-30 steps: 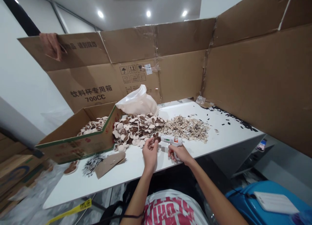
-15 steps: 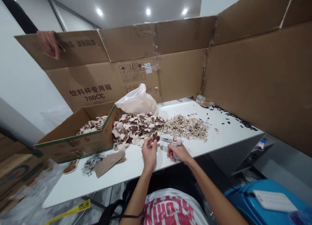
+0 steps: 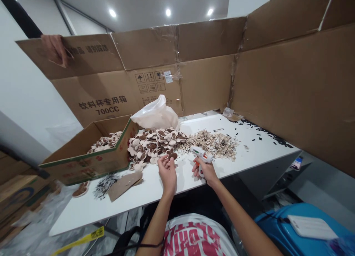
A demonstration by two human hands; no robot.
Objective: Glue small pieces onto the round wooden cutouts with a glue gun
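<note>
My left hand pinches a brown felt piece with rounded lobes above the white table. In my right hand is a white glue gun, gripped by its handle, its nozzle end pointing up and left, apart from the felt piece. Just beyond my left hand lies a heap of brown and cream felt pieces. Behind the glue gun spreads a pile of thin pale strips, too small to make out fully.
An open cardboard box with felt pieces stands left. Brown card pieces lie beside thin grey strips. A white plastic bag sits behind the heap. Small black pieces scatter far right. Another person's hand rests over the cardboard wall.
The glue gun has moved right, away from the felt piece, and its nozzle now tilts upward. My left hand has shifted slightly left with the felt piece.
</note>
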